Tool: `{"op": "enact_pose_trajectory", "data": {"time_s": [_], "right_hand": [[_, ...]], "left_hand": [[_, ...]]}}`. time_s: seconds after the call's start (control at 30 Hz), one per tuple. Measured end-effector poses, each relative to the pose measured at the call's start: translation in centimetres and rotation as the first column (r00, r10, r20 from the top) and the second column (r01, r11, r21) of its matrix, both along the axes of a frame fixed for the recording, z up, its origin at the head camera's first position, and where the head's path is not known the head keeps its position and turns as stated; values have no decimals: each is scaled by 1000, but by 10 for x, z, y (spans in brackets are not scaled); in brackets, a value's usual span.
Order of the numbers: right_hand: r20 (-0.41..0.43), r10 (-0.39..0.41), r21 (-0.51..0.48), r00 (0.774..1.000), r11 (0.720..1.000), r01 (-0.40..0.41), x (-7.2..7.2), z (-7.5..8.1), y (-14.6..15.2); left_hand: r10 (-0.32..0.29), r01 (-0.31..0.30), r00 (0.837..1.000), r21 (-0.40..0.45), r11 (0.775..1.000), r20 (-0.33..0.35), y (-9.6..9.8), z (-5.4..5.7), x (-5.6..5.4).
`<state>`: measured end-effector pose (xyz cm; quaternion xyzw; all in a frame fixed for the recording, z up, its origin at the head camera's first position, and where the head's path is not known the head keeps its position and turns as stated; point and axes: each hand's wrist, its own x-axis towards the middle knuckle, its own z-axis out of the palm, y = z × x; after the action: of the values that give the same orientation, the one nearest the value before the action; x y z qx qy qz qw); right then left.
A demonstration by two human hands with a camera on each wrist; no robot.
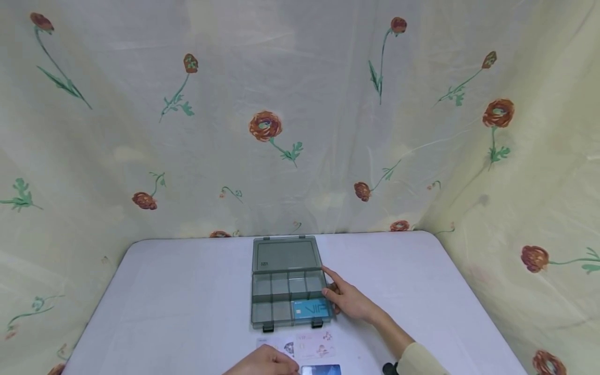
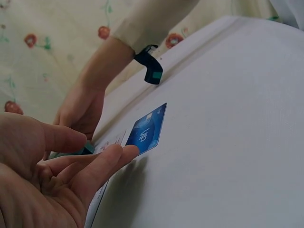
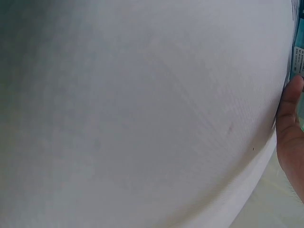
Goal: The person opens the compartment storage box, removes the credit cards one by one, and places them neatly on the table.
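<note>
A dark translucent compartment box (image 1: 281, 297) stands on the table with its lid (image 1: 287, 255) folded back. A light-blue card (image 1: 311, 309) lies in its front right compartment. My right hand (image 1: 351, 300) grips the box's right side, thumb over the rim and index finger reaching along the edge toward the hinge. Only its thumb side shows in the right wrist view. My left hand (image 2: 71, 171) is in front of the box, thumb apart from the extended fingers, fingertips beside a dark-blue VIP card (image 2: 147, 130). Whether they touch it I cannot tell.
In front of the box lie a pale pink card (image 1: 315, 345) and a white card with a dark design (image 1: 276, 344), the latter partly behind the left hand. A white cloth covers the table (image 1: 187, 291). Flower-printed curtains (image 1: 319, 172) hang behind and at the sides.
</note>
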<state>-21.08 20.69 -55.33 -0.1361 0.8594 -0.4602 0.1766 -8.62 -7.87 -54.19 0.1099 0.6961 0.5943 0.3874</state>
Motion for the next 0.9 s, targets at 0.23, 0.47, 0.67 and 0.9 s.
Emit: {"op": "enact_pose_trajectory", "data": {"time_s": [0.23,0.47,0.67,0.9], "right_hand": [[11,0,-19,1000,1000,0,1,2,0],[11,-2,-15,1000,1000,2,0,0,0],[9,2,2,1000,1000,-2,0,-1,0],[25,-4,-13,1000,1000,5,0,1,0]], "left_hand": [[128,-125,987,-33,992,95,3,11,-4],[247,-263,951,68,962,184,4,24,-27],[274,-305,941,150,940,197,3,37,-46],[303,-346,934,275,897,188,-1,44,-62]]}}
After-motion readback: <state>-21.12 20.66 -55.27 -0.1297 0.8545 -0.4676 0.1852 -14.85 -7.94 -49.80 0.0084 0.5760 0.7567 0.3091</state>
